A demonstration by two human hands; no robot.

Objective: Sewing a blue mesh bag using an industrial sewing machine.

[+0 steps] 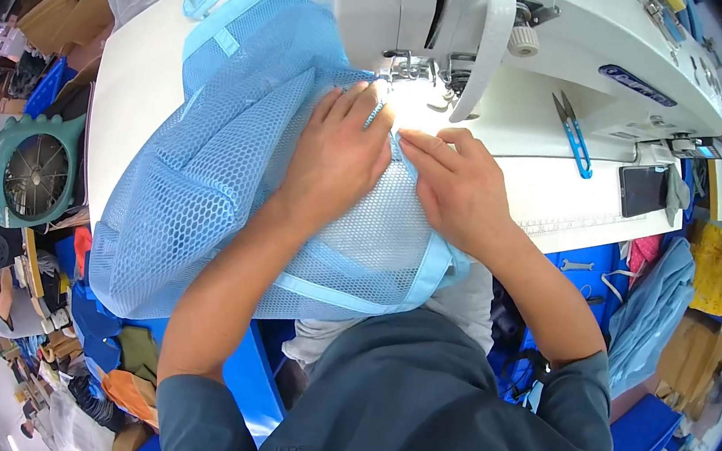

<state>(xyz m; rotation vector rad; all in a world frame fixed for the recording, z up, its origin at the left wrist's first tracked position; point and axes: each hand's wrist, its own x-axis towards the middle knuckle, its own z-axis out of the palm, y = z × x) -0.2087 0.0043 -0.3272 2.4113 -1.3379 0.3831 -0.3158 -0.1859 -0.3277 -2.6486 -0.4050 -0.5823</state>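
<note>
A light blue mesh bag [182,196] with solid blue edging and a strap lies bunched over the white table and hangs toward my lap. Its seam runs up to the lit needle area of a white sewing machine [376,13]. My left hand [339,147] lies on the mesh just before the presser foot, fingers stretched out and pressing the cloth down. On the other side of the seam, my right hand [464,184] pinches the bag's blue edge between thumb and fingers. The needle tip itself is lost in the glare.
Blue-handled thread snips [576,139], a ruler [570,227] and a phone [643,191] lie on the table at right. A green fan [34,170] stands at left. Below the table's right edge, a blue tray [582,282] holds a wrench. Another person [9,306] is at far left.
</note>
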